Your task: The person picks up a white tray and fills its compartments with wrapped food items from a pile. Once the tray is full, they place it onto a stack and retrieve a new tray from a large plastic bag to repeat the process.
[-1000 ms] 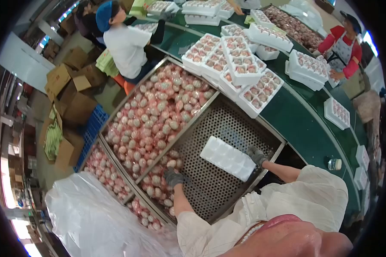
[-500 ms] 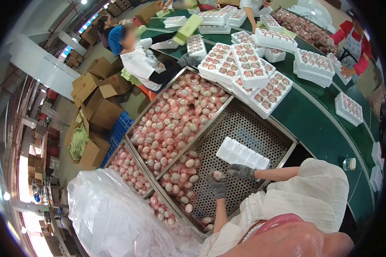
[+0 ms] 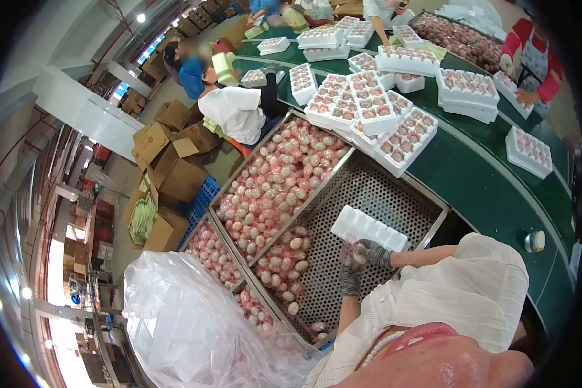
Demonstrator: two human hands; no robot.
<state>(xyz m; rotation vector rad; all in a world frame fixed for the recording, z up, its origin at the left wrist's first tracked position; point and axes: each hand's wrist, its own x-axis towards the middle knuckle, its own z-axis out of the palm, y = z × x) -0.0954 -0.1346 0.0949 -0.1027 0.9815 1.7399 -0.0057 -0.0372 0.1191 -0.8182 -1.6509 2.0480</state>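
My left hand (image 3: pixel 350 277), in a grey glove, is closed on an egg in clear and pink plastic wrap (image 3: pixel 357 256). My right hand (image 3: pixel 375 252), gloved the same way, meets it there with curled fingers at the wrapped egg. Just beyond both hands, a white foam tray (image 3: pixel 359 223) with bare pockets lies on the perforated metal bin floor (image 3: pixel 323 258). Loose wrapped eggs (image 3: pixel 284 258) are heaped to the left of my hands. The fingers partly hide the egg.
Metal dividers (image 3: pixel 304 210) separate bins of wrapped eggs (image 3: pixel 271 181). Filled foam trays (image 3: pixel 404 139) are stacked on the green conveyor (image 3: pixel 459 174), where a small jar (image 3: pixel 534 241) stands. Clear plastic sheeting (image 3: pixel 187 317) bulges at the left. Co-workers (image 3: pixel 236 110) are around the conveyor.
My left hand has moved up and right with the wrapped egg, to my right hand. The right hand's fingers have come onto the egg. A co-worker at the left has turned toward the conveyor.
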